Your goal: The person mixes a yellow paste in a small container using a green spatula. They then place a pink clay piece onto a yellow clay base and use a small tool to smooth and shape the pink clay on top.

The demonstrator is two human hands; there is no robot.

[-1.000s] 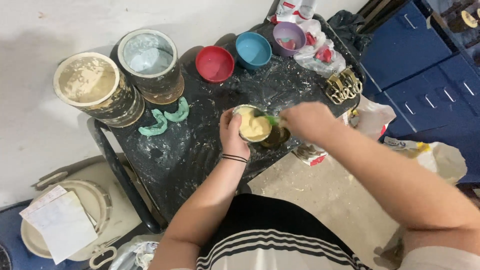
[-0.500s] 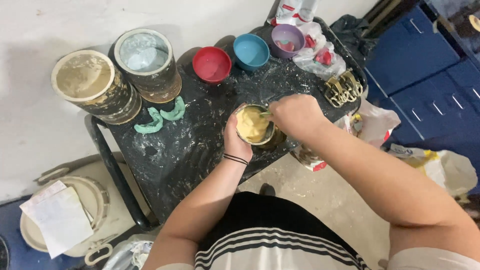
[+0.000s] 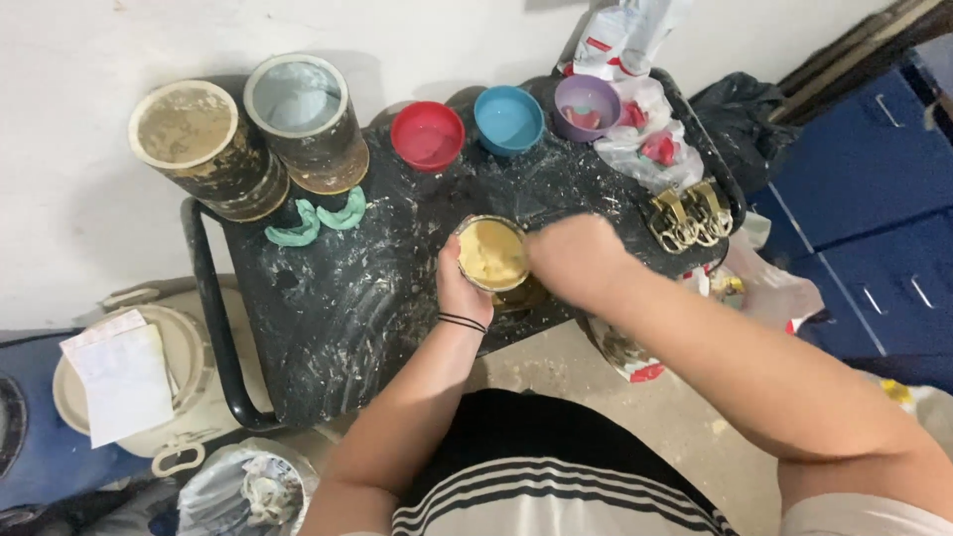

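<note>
A black cart (image 3: 213, 298), its top smeared and spattered with pale dried stuff, stands against a plain white wall (image 3: 89, 40). Right of the cart stand blue cabinets (image 3: 874, 228) with small metal handles. Below the cart the floor (image 3: 615, 397) is pale, dusty concrete. Left of the cart a cream lidded bucket (image 3: 179, 437) sits low on the floor, a sheet of paper (image 3: 124, 377) lying on its lid. The light is even and soft.

The bowl (image 3: 491, 254) sits on the cart (image 3: 328, 318), three small bowls (image 3: 507, 119) behind it, two cans (image 3: 243, 139) at back left.
</note>
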